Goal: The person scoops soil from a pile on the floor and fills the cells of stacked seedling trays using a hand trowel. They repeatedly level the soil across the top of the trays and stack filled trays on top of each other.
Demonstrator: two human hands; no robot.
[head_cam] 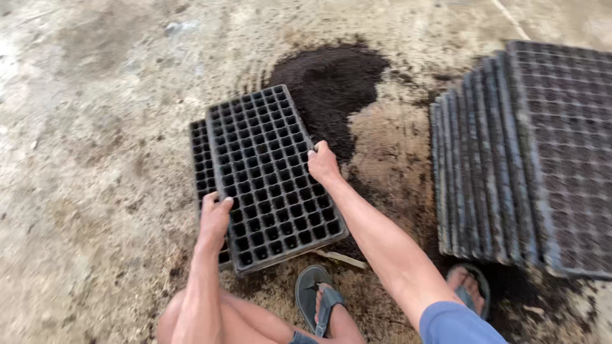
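A black plastic seedling tray [268, 172] with many small empty cells lies tilted over a second black tray [203, 159] on the ground. My left hand [215, 216] grips the upper tray's near-left edge. My right hand [322, 163] grips its right edge. The lower tray shows only along its left side; the rest is hidden under the upper one.
A pile of dark soil [331, 83] lies just beyond the trays, with lighter brown material [382, 153] beside it. A fanned stack of several black trays [523, 159] stands at the right. My feet in sandals [319, 299] rest near the tray's front edge. The ground [95, 127] is stained concrete.
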